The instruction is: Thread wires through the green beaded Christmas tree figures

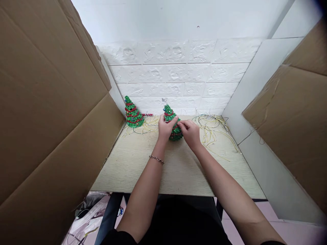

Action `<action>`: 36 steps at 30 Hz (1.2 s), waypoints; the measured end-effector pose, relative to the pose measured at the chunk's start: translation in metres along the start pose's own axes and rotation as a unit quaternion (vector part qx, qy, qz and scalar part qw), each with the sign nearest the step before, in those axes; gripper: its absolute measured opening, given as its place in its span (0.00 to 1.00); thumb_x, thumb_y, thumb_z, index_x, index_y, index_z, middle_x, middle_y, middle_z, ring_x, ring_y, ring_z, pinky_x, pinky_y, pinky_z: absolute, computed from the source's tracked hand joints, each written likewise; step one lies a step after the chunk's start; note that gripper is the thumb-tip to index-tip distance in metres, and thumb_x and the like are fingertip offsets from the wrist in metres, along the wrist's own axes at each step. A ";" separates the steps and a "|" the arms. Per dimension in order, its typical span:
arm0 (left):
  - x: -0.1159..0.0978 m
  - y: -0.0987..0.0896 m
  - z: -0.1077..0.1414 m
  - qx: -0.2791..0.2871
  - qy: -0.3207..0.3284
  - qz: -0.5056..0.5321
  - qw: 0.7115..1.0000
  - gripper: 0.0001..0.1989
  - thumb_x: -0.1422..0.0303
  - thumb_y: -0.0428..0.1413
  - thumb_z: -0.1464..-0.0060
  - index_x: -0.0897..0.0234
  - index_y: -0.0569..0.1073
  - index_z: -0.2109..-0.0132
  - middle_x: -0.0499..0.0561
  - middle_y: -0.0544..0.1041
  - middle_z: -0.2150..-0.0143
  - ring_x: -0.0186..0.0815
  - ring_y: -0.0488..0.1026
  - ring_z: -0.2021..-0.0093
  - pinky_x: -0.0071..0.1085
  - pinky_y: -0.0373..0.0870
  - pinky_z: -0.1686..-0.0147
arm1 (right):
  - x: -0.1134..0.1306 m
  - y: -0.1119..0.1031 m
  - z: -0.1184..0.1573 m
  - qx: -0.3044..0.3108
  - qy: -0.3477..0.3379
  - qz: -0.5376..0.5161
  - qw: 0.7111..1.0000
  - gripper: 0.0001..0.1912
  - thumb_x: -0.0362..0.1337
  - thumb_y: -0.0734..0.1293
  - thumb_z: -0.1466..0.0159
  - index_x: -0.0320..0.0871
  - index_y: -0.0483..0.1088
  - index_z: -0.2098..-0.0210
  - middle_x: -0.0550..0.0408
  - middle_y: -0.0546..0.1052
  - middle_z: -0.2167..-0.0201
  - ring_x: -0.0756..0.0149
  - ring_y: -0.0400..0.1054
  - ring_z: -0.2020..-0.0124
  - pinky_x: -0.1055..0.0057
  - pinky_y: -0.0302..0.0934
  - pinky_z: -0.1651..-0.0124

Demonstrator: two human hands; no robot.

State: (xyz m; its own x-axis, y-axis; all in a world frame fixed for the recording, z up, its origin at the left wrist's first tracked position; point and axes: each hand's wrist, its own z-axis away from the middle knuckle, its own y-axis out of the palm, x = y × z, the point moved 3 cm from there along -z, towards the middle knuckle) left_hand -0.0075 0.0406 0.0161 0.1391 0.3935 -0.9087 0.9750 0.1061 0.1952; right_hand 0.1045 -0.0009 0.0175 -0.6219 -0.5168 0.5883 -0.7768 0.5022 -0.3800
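In the middle of the table, toward the back, is a small green Christmas tree point(176, 135) wound with red garland and dotted with small ornaments. A silvery star point(164, 100) shows at its tip. My left hand point(166, 127) is wrapped round the tree's left side, its thumb across the front. On the right side, my right hand point(190, 132) pinches with thumb and fingertips at the garland; whatever lies between those fingertips is too small to make out. A second decorated Christmas tree point(134, 115) stands upright at the back left, apart from both hands.
Loose yellow, white and dark wires point(211, 131) lie tangled at the back right, with more wires point(150, 125) between the trees. A red pen-like object point(147, 115) rests near the white brick-pattern wall point(176, 73). Cardboard sheets point(58, 112) flank the table point(184, 173).
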 end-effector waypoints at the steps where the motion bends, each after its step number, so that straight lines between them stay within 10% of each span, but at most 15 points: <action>1: 0.000 0.000 0.000 0.000 0.000 0.000 1.000 0.17 0.62 0.62 0.61 0.65 0.67 0.66 0.48 0.70 0.69 0.29 0.67 0.70 0.27 0.65 0.67 | 0.000 0.000 0.000 -0.005 -0.006 0.003 1.000 0.10 0.38 0.61 0.39 0.43 0.73 0.70 0.56 0.71 0.77 0.68 0.62 0.74 0.71 0.55 0.69; 22: -0.002 0.001 0.000 -0.017 0.010 -0.016 1.000 0.15 0.63 0.61 0.61 0.65 0.67 0.67 0.48 0.70 0.69 0.30 0.67 0.69 0.27 0.64 0.66 | 0.002 0.003 0.000 0.035 -0.050 0.010 0.998 0.13 0.36 0.52 0.36 0.42 0.67 0.63 0.51 0.73 0.66 0.65 0.66 0.65 0.70 0.57 0.62; 36: -0.002 0.004 0.003 0.013 0.027 -0.053 0.998 0.15 0.62 0.62 0.62 0.64 0.68 0.67 0.49 0.72 0.67 0.31 0.68 0.68 0.28 0.64 0.65 | -0.003 0.004 0.002 0.037 0.035 -0.028 0.998 0.05 0.37 0.55 0.39 0.44 0.57 0.63 0.62 0.62 0.81 0.69 0.56 0.81 0.74 0.49 0.75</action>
State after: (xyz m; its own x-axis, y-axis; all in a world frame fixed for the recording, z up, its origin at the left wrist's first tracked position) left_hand -0.0035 0.0374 0.0178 0.0254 0.4305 -0.9023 0.9881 0.1259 0.0879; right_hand 0.1031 0.0010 0.0126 -0.5707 -0.4925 0.6571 -0.8172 0.4195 -0.3953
